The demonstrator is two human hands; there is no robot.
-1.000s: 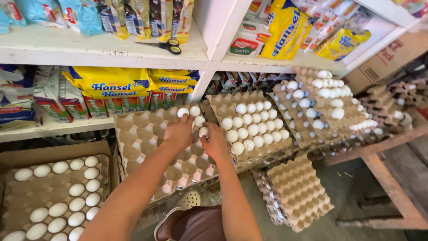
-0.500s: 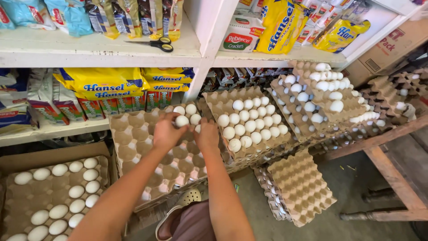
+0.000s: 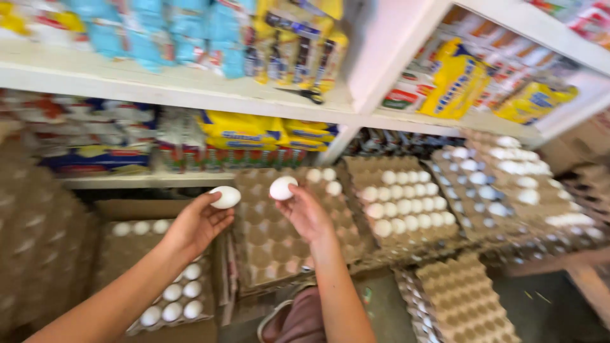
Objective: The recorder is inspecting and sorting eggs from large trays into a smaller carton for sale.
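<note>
Both hands have pulled back from the far end of the middle tray since the earlier frames, and each one now carries a white egg up in the air. Left hand (image 3: pixel 197 223) has its egg (image 3: pixel 225 197) pinched at the fingertips, hovering over the gap between the box of eggs (image 3: pixel 166 298) on the left and the middle tray (image 3: pixel 273 244). Right hand (image 3: pixel 307 215) pinches the other egg (image 3: pixel 282 188) between thumb and fingers, right above that middle tray, which is mostly bare cups with just a few eggs left along its far edge (image 3: pixel 323 180). To the right sits a fuller tray (image 3: pixel 406 203), and further right a stack of trays (image 3: pixel 502 178) with more eggs, though that part is blurry. A pile of bare trays (image 3: pixel 467 302) sits low on the right. Behind it all, white shelves (image 3: pixel 190 89) hold yellow and blue packets, with scissors (image 3: pixel 309 94) lying on the edge
</note>
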